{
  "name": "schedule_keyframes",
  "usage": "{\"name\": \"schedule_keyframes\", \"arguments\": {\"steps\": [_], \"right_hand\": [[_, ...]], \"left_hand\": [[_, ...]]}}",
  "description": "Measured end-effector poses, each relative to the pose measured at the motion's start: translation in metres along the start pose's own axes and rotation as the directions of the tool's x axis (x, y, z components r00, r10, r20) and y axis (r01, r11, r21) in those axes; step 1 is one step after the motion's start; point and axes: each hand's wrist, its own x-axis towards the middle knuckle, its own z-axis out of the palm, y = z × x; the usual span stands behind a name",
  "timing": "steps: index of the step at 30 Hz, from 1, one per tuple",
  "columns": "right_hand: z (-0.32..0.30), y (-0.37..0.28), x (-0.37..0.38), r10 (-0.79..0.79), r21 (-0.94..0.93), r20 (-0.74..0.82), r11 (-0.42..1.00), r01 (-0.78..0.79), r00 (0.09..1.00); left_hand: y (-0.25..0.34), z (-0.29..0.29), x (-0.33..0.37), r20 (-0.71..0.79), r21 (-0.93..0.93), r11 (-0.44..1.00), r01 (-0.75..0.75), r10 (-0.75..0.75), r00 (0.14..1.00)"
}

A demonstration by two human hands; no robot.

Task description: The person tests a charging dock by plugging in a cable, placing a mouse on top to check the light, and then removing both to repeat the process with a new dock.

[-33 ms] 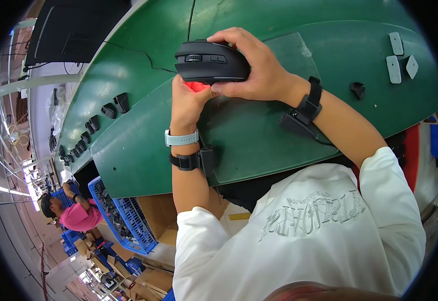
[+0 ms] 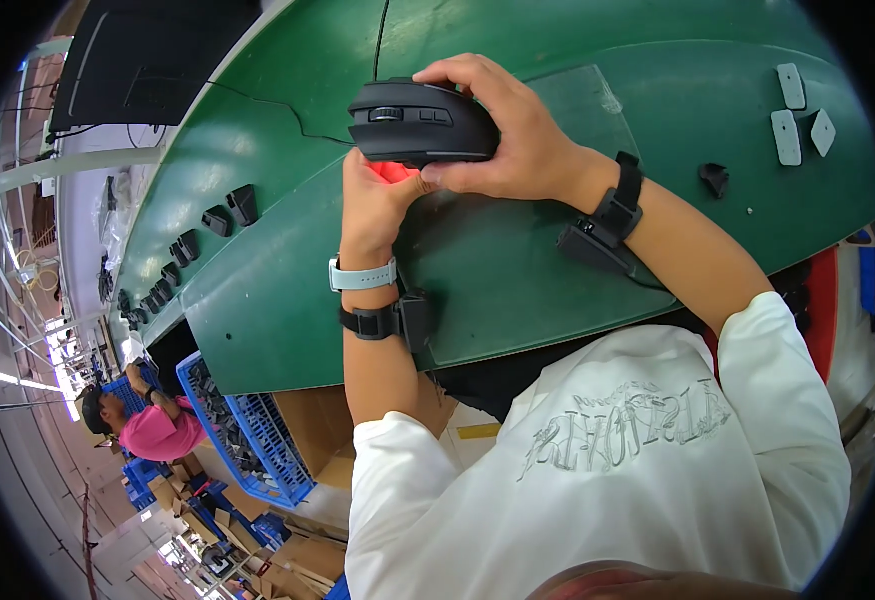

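Note:
A black computer mouse point(image 2: 422, 135) with a scroll wheel and side buttons is held up over the green bench. My right hand point(image 2: 519, 135) is closed round its rear end, thumb along the near side and fingers over the far side. Below the front of the mouse, my left hand point(image 2: 377, 205) is closed on a bright red, soft-looking piece point(image 2: 393, 172). Most of the left fingers are hidden behind the mouse, as is much of the red piece. Whether the red piece touches the mouse, I cannot tell.
On the green bench point(image 2: 287, 345), white-topped parts point(image 2: 786, 138) and a small black part point(image 2: 714, 180) lie at right. A row of black parts point(image 2: 218, 220) runs along the left. A dark monitor point(image 2: 147, 60) stands far left, above a blue crate point(image 2: 287, 470) and a co-worker in pink point(image 2: 162, 432).

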Motion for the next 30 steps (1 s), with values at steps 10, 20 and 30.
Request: {"name": "schedule_keyframes", "arguments": {"steps": [10,20,30], "right_hand": [[-0.007,0.008,-0.001,0.221,0.258,0.012,0.941,-0.217,0.975],[-0.011,-0.001,-0.002,-0.047,0.044,0.738,0.999,0.021,0.673],[-0.009,0.006,0.007,-0.163,-0.191,0.044,0.967,0.169,0.986]], "left_hand": [[0.026,-0.014,0.004,-0.078,-0.387,0.92,-0.062,0.034,0.996],[0.01,-0.026,0.003,-0.158,0.451,0.802,-0.392,0.503,0.85],[0.009,-0.017,0.004,0.006,0.482,0.75,-0.454,0.515,0.857]]}}
